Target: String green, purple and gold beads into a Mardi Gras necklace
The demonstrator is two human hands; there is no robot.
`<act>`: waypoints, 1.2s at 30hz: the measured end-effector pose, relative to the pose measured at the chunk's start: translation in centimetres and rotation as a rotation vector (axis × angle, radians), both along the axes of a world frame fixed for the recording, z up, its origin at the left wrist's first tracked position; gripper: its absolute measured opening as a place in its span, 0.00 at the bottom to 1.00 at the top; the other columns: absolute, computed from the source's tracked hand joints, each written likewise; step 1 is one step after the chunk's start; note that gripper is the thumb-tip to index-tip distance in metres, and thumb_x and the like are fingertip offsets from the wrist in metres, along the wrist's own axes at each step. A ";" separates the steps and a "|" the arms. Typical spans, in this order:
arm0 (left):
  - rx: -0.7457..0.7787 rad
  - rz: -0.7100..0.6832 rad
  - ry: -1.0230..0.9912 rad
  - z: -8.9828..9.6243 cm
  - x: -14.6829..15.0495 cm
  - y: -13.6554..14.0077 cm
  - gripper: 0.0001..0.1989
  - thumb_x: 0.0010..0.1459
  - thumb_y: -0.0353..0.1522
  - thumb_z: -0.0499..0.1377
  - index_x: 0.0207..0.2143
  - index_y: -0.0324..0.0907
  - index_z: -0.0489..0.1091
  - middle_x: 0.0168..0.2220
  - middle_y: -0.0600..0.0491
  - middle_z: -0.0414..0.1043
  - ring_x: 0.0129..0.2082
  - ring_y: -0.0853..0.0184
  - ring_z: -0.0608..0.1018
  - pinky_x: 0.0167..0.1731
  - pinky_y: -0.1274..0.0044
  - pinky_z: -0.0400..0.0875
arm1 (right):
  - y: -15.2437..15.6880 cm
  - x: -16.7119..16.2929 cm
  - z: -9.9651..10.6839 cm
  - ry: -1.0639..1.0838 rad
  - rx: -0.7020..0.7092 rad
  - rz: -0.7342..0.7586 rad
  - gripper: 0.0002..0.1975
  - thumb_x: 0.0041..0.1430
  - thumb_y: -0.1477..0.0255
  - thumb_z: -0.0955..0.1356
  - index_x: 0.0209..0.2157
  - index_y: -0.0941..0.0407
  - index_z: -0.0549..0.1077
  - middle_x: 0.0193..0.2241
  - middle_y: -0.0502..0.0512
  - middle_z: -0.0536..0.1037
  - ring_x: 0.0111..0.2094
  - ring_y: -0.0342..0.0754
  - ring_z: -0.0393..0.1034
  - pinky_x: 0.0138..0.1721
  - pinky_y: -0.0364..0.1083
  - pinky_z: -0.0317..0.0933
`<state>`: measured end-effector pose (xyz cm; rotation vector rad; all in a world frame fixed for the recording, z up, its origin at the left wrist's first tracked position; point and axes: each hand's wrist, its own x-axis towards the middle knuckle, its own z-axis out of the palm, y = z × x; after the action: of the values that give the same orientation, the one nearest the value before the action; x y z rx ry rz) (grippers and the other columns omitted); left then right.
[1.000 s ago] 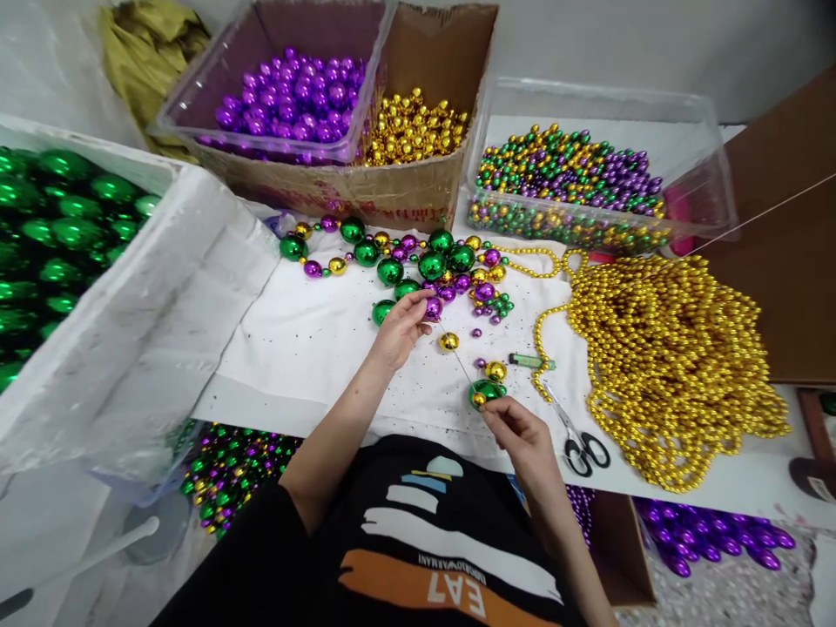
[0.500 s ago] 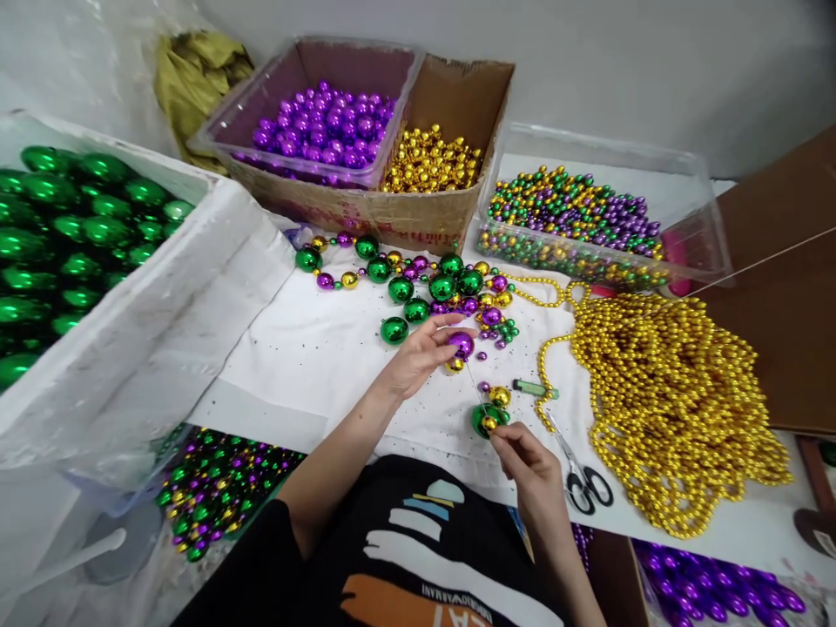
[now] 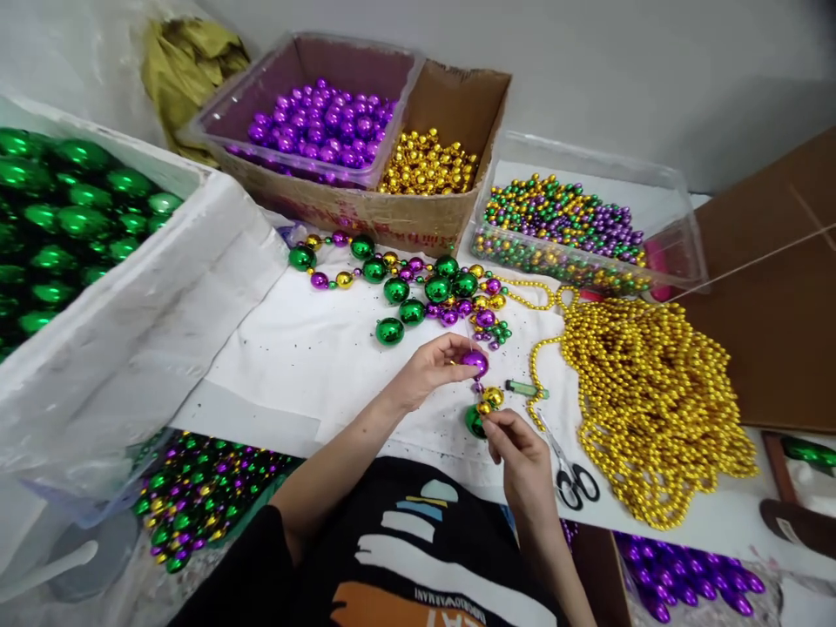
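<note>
My left hand (image 3: 436, 372) is closed on a shiny purple ball (image 3: 475, 363), with a sliver of gold showing by its fingers. My right hand (image 3: 521, 446) pinches a small gold bead (image 3: 484, 407) just below. Between the hands lies a small purple bead (image 3: 477, 387). A larger gold ball (image 3: 494, 398) and a big green ball (image 3: 475, 423), partly hidden by the gold bead, sit right by the right fingertips. A thin string shows faintly above the purple ball. Right of the hands are a green lighter (image 3: 522, 388) and black-handled scissors (image 3: 570, 477).
A strand of mixed balls (image 3: 374, 270) lies across the white cloth (image 3: 261, 366). Gold bead chains (image 3: 653, 401) are heaped at right. Behind stand a cardboard box (image 3: 366, 214) with purple and gold balls and a clear bin (image 3: 588, 277) of beads. A foam box (image 3: 196, 252) of green balls flanks the left.
My hands have come closer together; the purple ball has moved down toward the gold bead, and the string stretch between them is no longer visible. The view has shifted slightly.
</note>
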<state>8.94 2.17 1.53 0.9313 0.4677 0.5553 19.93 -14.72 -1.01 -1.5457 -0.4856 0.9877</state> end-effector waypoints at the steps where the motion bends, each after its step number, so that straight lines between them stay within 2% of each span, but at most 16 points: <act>1: 0.021 -0.002 0.020 0.1 -0.1 0.2 0.16 0.51 0.34 0.68 0.43 0.39 0.73 0.45 0.46 0.76 0.43 0.66 0.76 0.42 0.75 0.70 | 0.2 0.0 0.1 0.014 0.003 -0.006 0.08 0.52 0.65 0.75 0.32 0.54 0.78 0.27 0.48 0.70 0.21 0.38 0.54 0.21 0.41 0.46; 5: 0.110 0.034 0.134 0.0 -0.8 1.2 0.19 0.55 0.38 0.65 0.48 0.41 0.72 0.50 0.45 0.75 0.46 0.64 0.76 0.38 0.77 0.70 | 0.2 0.1 0.3 0.067 0.012 -0.041 0.08 0.51 0.66 0.75 0.31 0.54 0.78 0.26 0.48 0.70 0.21 0.38 0.54 0.20 0.41 0.46; 9: 0.168 0.166 0.316 -1.1 -1.5 1.7 0.17 0.56 0.41 0.63 0.43 0.40 0.73 0.45 0.46 0.77 0.39 0.66 0.77 0.35 0.77 0.69 | -0.1 0.7 0.2 0.098 0.013 -0.093 0.08 0.50 0.65 0.75 0.30 0.54 0.77 0.24 0.47 0.70 0.20 0.38 0.54 0.20 0.41 0.46; 13: 0.213 0.219 0.414 -3.2 -1.5 0.8 0.15 0.56 0.40 0.62 0.41 0.40 0.73 0.41 0.48 0.77 0.34 0.68 0.76 0.33 0.77 0.68 | -0.4 1.2 0.2 0.123 0.008 -0.112 0.09 0.49 0.65 0.76 0.30 0.55 0.77 0.25 0.48 0.70 0.20 0.38 0.55 0.20 0.41 0.46; 16: 0.377 0.252 0.543 -5.0 -1.0 -0.3 0.13 0.56 0.36 0.62 0.43 0.40 0.72 0.42 0.50 0.75 0.30 0.71 0.73 0.32 0.77 0.68 | -0.5 1.3 0.0 0.137 0.022 -0.122 0.09 0.50 0.65 0.76 0.30 0.55 0.78 0.25 0.48 0.70 0.20 0.37 0.55 0.20 0.41 0.45; 20: 0.613 0.213 0.689 -6.8 0.0 -1.2 0.19 0.54 0.30 0.64 0.49 0.42 0.69 0.49 0.50 0.70 0.27 0.74 0.71 0.33 0.76 0.70 | -0.7 1.1 -0.3 0.156 0.033 -0.134 0.08 0.49 0.66 0.76 0.30 0.55 0.78 0.24 0.47 0.69 0.19 0.37 0.54 0.19 0.41 0.45; 26: 0.798 0.149 0.815 -7.2 0.8 -1.4 0.17 0.56 0.29 0.63 0.49 0.43 0.69 0.48 0.50 0.70 0.28 0.71 0.72 0.38 0.73 0.70 | -0.9 1.0 -0.5 0.155 0.028 -0.122 0.09 0.50 0.65 0.75 0.30 0.56 0.77 0.23 0.47 0.69 0.19 0.37 0.54 0.20 0.41 0.45; 29: 0.811 0.106 0.810 -6.9 0.7 -0.7 0.15 0.56 0.31 0.62 0.47 0.42 0.70 0.45 0.50 0.71 0.30 0.69 0.72 0.38 0.73 0.69 | -1.2 1.3 -0.3 0.140 0.019 -0.143 0.10 0.50 0.65 0.75 0.31 0.56 0.77 0.23 0.47 0.69 0.20 0.38 0.54 0.20 0.41 0.46; 36: 0.718 0.130 0.714 -7.0 0.1 1.4 0.17 0.55 0.31 0.62 0.48 0.41 0.70 0.45 0.50 0.73 0.37 0.67 0.74 0.42 0.74 0.69 | -2.0 2.1 -0.5 0.117 0.008 -0.211 0.11 0.48 0.65 0.75 0.30 0.56 0.77 0.23 0.48 0.69 0.19 0.38 0.54 0.20 0.41 0.46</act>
<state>9.01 3.54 -5.46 1.8135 1.0083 0.5019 22.05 -16.73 -1.55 -1.4892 -0.2387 0.9053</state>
